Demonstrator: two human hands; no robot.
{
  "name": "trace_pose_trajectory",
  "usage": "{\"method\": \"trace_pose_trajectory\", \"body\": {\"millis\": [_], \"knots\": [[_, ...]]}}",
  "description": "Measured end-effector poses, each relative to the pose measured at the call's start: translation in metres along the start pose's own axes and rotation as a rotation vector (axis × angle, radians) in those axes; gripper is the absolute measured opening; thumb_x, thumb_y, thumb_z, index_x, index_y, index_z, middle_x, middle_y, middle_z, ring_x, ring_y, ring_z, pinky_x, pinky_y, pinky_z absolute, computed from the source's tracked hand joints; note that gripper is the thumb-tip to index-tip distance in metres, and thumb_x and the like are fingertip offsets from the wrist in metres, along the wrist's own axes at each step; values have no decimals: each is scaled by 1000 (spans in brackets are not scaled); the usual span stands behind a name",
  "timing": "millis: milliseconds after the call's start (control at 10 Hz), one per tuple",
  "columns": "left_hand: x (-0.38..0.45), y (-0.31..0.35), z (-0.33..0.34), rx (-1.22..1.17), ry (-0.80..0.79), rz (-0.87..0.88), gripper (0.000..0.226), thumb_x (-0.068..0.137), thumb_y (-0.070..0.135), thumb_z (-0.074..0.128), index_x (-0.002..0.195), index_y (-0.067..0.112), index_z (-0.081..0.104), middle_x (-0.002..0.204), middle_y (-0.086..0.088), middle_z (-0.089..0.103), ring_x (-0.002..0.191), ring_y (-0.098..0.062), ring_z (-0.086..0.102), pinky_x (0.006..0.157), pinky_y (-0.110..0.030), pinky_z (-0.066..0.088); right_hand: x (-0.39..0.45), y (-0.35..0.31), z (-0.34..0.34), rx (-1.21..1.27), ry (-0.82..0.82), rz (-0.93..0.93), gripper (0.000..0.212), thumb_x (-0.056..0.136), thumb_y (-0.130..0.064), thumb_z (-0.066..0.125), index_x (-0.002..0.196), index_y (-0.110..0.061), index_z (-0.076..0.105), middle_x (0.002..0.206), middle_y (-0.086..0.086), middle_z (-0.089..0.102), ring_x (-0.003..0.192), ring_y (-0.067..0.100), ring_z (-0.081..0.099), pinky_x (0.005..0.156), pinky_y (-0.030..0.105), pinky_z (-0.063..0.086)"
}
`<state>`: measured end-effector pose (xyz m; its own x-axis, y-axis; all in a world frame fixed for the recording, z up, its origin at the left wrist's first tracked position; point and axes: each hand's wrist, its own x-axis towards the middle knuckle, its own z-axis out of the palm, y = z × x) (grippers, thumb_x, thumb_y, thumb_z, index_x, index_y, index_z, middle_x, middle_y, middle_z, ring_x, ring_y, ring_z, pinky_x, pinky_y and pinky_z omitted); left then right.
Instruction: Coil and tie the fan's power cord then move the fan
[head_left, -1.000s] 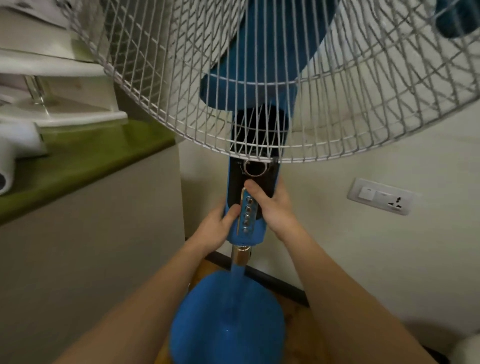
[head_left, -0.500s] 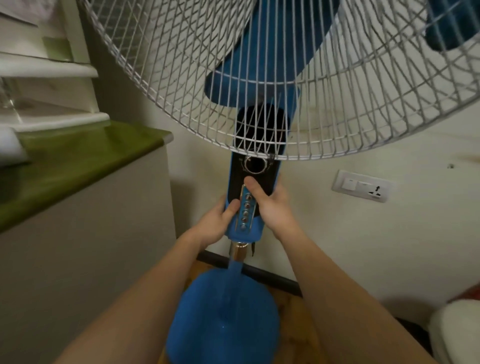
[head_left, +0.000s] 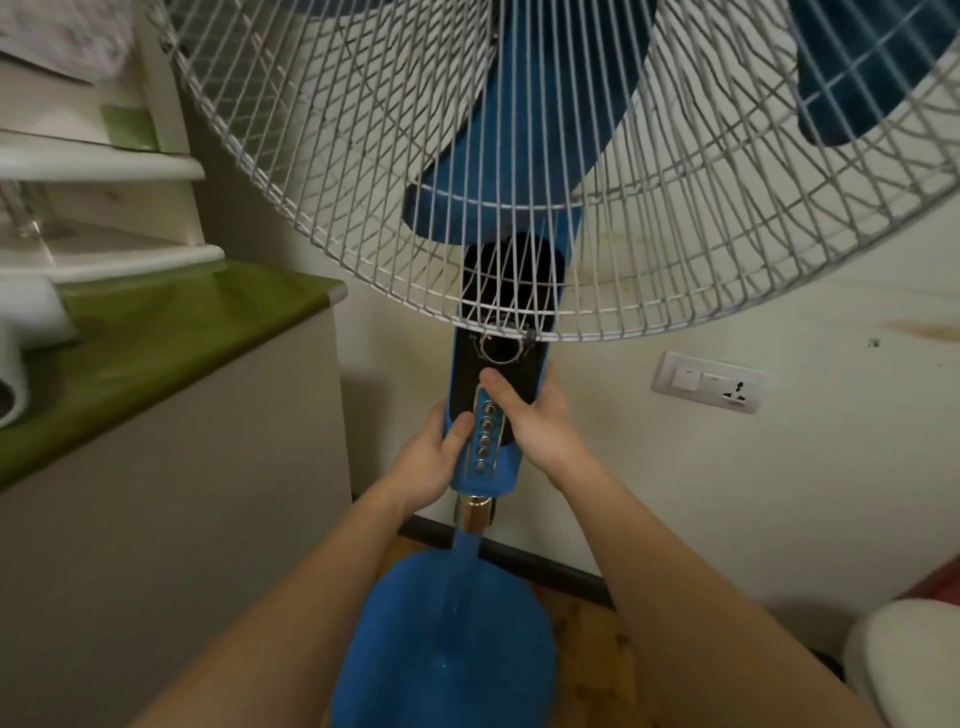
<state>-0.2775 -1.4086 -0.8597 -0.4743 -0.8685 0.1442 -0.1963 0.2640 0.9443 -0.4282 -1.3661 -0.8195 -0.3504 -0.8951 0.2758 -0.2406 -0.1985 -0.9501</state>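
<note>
My left hand and right hand both grip the fan at its control panel. Its round base sits below, beside the green counter.

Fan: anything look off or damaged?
No damage shows. The fan stands upright, its base on the floor, left hand and right hand clasping the control column. The wall behind has brownish stains. The power cord isn't visible.
</note>
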Motion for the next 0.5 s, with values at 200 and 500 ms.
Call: {"method": "trace_pose_trajectory", "body": {"millis": [200, 500], "knots": [[-7, 1, 0, -2, 24, 40, 34, 104, 43, 43, 134, 30, 48, 109, 20, 66, 97, 11, 65, 69, -2, 46, -11, -1, -7, -2, -43, -20, 53, 85, -52, 71, 131, -38, 50, 108, -27, 70, 99, -8, 68, 78, 13, 53], [-23, 1, 6, -54, 111, 41, 22, 106, 37, 45, 128, 38, 47, 106, 25, 63, 92, 17, 64, 67, 0, 45, -35, 10, -11, -57, -10, -52, 48, 96, -57, 54, 141, -40, 49, 124, -15, 69, 112, 4, 66, 98, 34, 52]]}}
